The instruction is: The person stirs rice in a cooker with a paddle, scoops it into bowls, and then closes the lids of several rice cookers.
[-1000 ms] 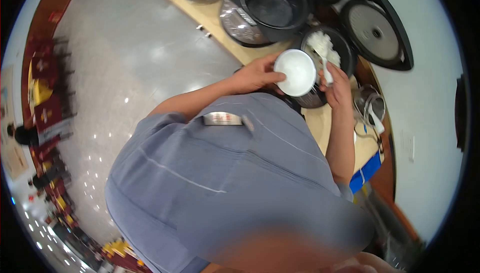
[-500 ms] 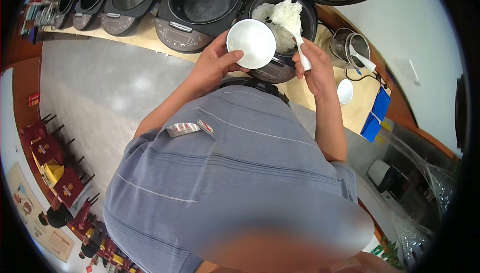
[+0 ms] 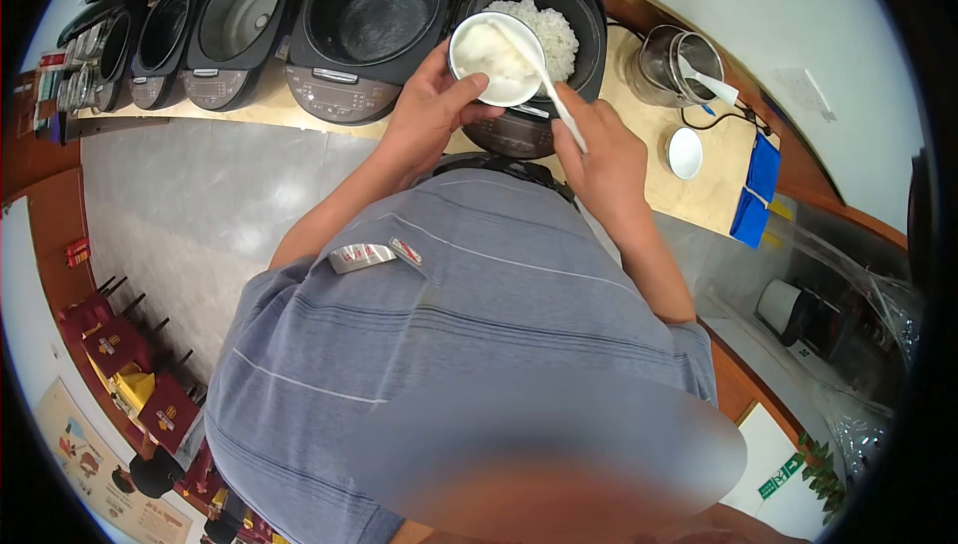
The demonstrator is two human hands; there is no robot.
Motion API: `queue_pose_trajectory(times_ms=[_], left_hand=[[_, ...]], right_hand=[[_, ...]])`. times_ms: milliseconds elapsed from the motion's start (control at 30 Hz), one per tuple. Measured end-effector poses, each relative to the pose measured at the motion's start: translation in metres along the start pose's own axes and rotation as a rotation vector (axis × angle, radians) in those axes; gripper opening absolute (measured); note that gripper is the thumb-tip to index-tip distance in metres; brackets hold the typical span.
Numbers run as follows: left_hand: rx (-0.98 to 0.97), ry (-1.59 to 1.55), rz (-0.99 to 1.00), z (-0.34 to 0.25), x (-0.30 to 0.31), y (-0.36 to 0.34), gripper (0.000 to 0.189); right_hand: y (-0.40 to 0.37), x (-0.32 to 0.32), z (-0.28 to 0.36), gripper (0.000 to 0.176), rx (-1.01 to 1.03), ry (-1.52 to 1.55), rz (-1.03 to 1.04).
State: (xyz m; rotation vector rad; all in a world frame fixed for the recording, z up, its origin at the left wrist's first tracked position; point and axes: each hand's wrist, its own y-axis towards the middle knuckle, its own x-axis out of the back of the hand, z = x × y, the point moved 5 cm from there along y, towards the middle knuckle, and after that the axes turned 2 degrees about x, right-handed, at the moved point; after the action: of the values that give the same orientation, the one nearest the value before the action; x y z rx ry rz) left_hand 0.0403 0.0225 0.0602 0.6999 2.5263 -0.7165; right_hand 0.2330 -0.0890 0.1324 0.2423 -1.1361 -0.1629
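Observation:
My left hand (image 3: pixel 431 110) grips a small white bowl (image 3: pixel 460 57) at its side, thumb over the rim. White rice (image 3: pixel 491 63) lies inside it. My right hand (image 3: pixel 611 163) is closed round the handle of a white rice paddle (image 3: pixel 565 117), whose blade reaches into the bowl. Beneath and behind the bowl stands an open black rice cooker (image 3: pixel 589 40), its lid raised. Cooked rice (image 3: pixel 559 33) shows in its pot, partly hidden by the bowl and paddle.
Several more open rice cookers (image 3: pixel 344 95) line the counter to the left. On the right are a metal container (image 3: pixel 654 67) with another white paddle (image 3: pixel 714 83), an upturned or standing white bowl (image 3: pixel 685 153) and a folded blue cloth (image 3: pixel 755 190). People (image 3: pixel 155 471) are at the lower left.
The heaped paddle has moved from above the cooker left into the bowl, and rice now shows in the bowl. My right hand has turned over, its back facing up.

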Motion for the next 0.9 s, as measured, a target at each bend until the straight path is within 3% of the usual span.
queue_pose_trajectory(times_ms=[233,367,467,567,600,667,800,900], left_hand=[[0.004,-0.019,-0.037,0.008,0.004,0.002,0.060],[0.012,-0.008,-0.036,0.006,0.003,0.002,0.058],[0.021,-0.008,-0.040,0.004,-0.001,0.003,0.060],[0.009,0.029,-0.041,0.008,-0.014,0.000,0.058],[-0.006,0.046,-0.039,0.007,-0.023,0.001,0.055],[0.023,0.066,-0.012,0.012,-0.042,0.000,0.056],[0.125,0.061,0.045,0.036,-0.089,-0.004,0.058],[0.252,0.068,0.124,0.064,-0.132,-0.010,0.059]], right_hand=[[-0.002,0.007,0.008,0.048,0.034,0.004,-0.077],[-0.004,0.001,0.003,0.047,0.003,0.024,-0.001],[-0.007,0.010,-0.016,0.045,-0.099,0.195,-0.068],[-0.022,0.016,-0.043,0.042,-0.285,0.720,-0.175],[-0.029,0.025,-0.049,0.042,-0.293,0.711,-0.197],[-0.048,0.025,-0.066,0.043,-0.565,1.237,-0.106],[-0.088,0.035,-0.095,0.047,-0.614,1.622,-0.152],[-0.123,0.047,-0.120,0.049,-0.577,1.728,-0.220]])
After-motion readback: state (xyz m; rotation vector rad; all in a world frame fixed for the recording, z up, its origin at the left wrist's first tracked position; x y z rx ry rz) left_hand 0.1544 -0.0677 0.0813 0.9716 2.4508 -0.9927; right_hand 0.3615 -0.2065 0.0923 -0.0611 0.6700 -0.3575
